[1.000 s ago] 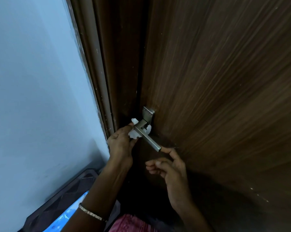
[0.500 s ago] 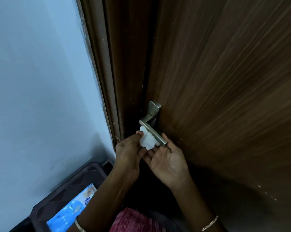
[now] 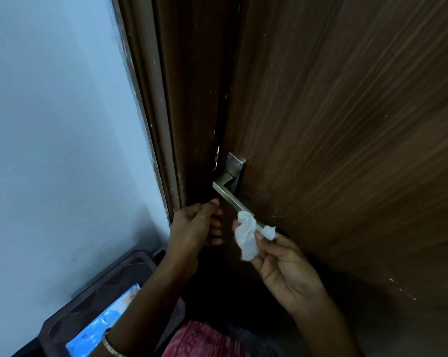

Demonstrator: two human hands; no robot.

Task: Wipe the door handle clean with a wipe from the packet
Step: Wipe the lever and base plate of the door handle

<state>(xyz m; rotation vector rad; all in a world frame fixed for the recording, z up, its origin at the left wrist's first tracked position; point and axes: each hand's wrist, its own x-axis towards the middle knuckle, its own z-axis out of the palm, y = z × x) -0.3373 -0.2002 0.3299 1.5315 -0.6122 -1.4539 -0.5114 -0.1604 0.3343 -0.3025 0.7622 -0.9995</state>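
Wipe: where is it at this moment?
Head view, lower centre: the wipe sits in the right hand, against the free end of the handle, right of the left hand.

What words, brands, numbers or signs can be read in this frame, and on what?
On the blue packet: some print, too blurred and partly hidden to read.
On the door handle, the wipe and the door: no text visible.

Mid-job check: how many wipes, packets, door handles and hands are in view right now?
wipe: 1
packet: 1
door handle: 1
hands: 2 (left hand, right hand holding the wipe)
Total: 5
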